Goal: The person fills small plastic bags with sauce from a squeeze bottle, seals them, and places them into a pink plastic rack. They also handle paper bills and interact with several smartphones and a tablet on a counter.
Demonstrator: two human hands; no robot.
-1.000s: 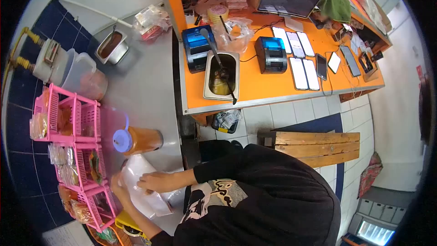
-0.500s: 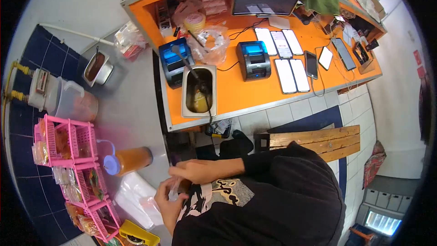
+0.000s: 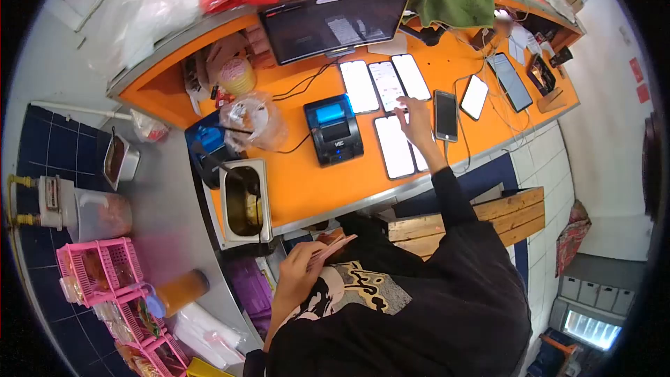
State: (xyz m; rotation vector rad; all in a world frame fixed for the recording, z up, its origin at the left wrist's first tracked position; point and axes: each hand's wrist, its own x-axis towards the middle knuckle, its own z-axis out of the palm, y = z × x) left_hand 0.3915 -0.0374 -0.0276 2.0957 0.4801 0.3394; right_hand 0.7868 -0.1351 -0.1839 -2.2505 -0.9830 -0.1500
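My left hand [image 3: 296,272] is closed on a thin bundle of pinkish paper slips [image 3: 329,253], held in front of my body near the orange counter's edge. My right hand [image 3: 417,126] reaches over the counter with fingers extended and nothing in them. Its fingertips are right at the lower end of a lit phone [image 3: 385,82] in the upper row. Beneath the hand lie two more phones with white screens, the left one [image 3: 395,146] mostly visible, the other partly covered. A dark-screened phone [image 3: 445,115] on a cable lies just right of the hand.
A label printer [image 3: 333,131] stands left of the phones, below a tablet screen [image 3: 338,24]. A metal container [image 3: 244,227] sits at the counter's left corner. Cables run among the right-hand phones. Pink baskets [image 3: 105,244] and an orange-filled bottle [image 3: 183,292] are at left; a wooden bench [image 3: 509,213] is below.
My hands were together low over a clear plastic item; they have parted. My right hand moved up and right to the phones. The paper bundle now shows in my left hand. The view has shifted.
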